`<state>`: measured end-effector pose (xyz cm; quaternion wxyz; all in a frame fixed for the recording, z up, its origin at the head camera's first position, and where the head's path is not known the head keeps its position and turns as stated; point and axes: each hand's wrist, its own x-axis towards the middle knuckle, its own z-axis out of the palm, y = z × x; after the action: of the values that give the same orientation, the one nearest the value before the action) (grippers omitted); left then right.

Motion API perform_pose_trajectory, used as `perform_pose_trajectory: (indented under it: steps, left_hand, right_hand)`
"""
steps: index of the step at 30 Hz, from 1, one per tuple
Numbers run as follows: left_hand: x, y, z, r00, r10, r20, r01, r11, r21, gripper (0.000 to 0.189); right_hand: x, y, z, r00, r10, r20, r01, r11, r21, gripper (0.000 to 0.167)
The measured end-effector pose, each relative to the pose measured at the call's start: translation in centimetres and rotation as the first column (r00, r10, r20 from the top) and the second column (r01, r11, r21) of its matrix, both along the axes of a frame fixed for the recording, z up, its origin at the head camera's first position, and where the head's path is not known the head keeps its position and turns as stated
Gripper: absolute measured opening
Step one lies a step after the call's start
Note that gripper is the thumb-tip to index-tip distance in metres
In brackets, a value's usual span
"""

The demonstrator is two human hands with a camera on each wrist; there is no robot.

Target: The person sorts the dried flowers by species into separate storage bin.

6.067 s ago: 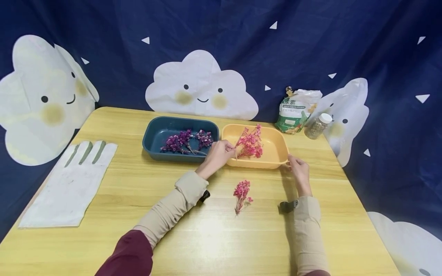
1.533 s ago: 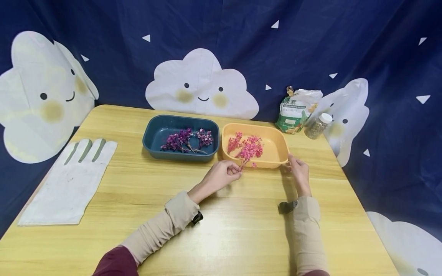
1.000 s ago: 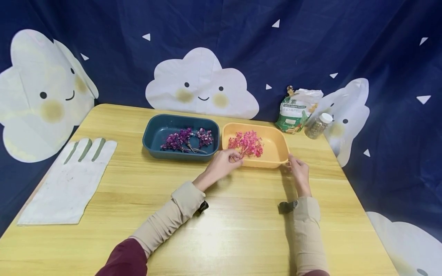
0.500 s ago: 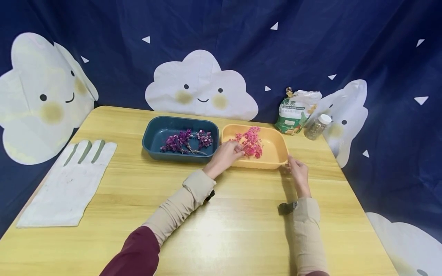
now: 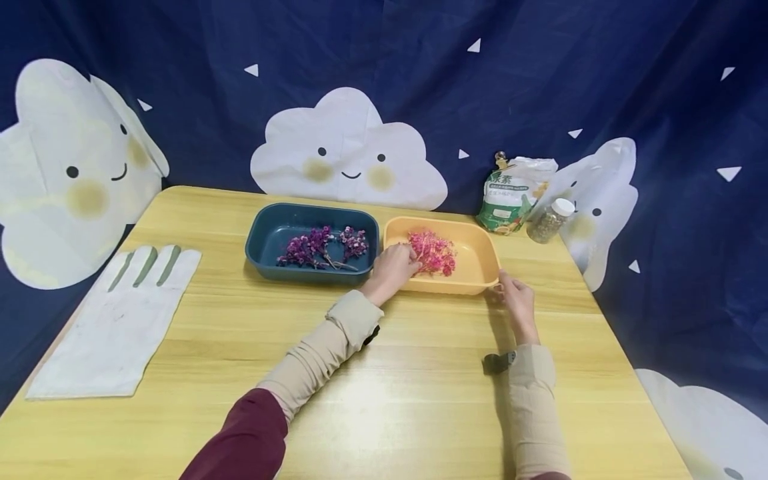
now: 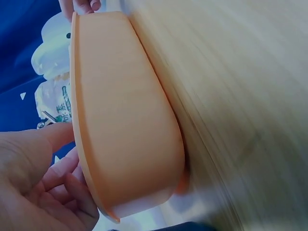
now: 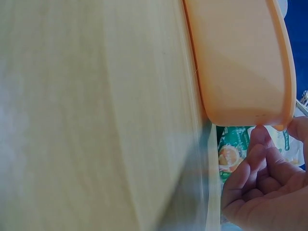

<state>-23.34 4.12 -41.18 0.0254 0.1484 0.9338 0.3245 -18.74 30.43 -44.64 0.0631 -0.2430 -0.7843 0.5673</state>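
Note:
In the head view my left hand [image 5: 393, 267] reaches over the front left rim of the orange plastic basin [image 5: 480, 253]. Its fingertips pinch the stem end of a pink dried flower sprig [image 5: 437, 252] that lies inside the basin with other pink blossoms. The left wrist view shows my thumb and curled fingers at the basin's rim [image 6: 77, 96]; the wall hides the flowers and fingertips there. My right hand [image 5: 517, 300] pinches the basin's front right corner, with thumb near the rim and fingertips under it in the right wrist view.
Left of the orange basin stands a dark blue basin [image 5: 270, 260] with purple dried flowers [image 5: 309, 247]. A white glove [image 5: 114, 327] lies at the table's left. A green-white bag [image 5: 513, 193] and a white-capped jar [image 5: 549, 223] stand at the back right, before a cloud-printed curtain [image 5: 384, 40].
The pink sprig from the tabletop is now in the orange basin. My left hand has moved forward over the rim, and the blossoms lie lower. My right hand has stayed at the corner.

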Motion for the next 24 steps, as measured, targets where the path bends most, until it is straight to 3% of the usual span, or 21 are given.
perform_pose_trajectory:
  steps: [7, 13, 20, 24]
  left_hand:
    - [0.0, -0.8, 0.4, 0.998, -0.015, 0.065, 0.007, 0.993, 0.121, 0.018]
    - [1.1, -2.4, 1.0, 0.997, -0.017, 0.074, -0.002, 0.966, 0.26, 0.019]
    - [2.3, -4.9, 0.9, 0.999, -0.007, 0.049, -0.008, 0.958, 0.288, 0.02]
    - [3.6, -6.4, 0.6, 0.999, -0.009, 0.037, -0.003, 0.949, 0.317, 0.018]
  right_hand:
    - [-0.1, -0.1, 0.0, 1.0, 0.003, 0.002, -0.003, 1.0, 0.01, 0.049]
    - [-0.1, 0.0, -0.3, 1.0, 0.009, 0.009, -0.009, 1.0, -0.016, 0.049]
    - [-0.3, -0.1, -0.2, 1.0, 0.012, -0.003, -0.012, 1.0, 0.018, 0.047]
    - [-0.3, -0.1, -0.1, 1.0, 0.015, -0.001, -0.015, 1.0, 0.018, 0.051]
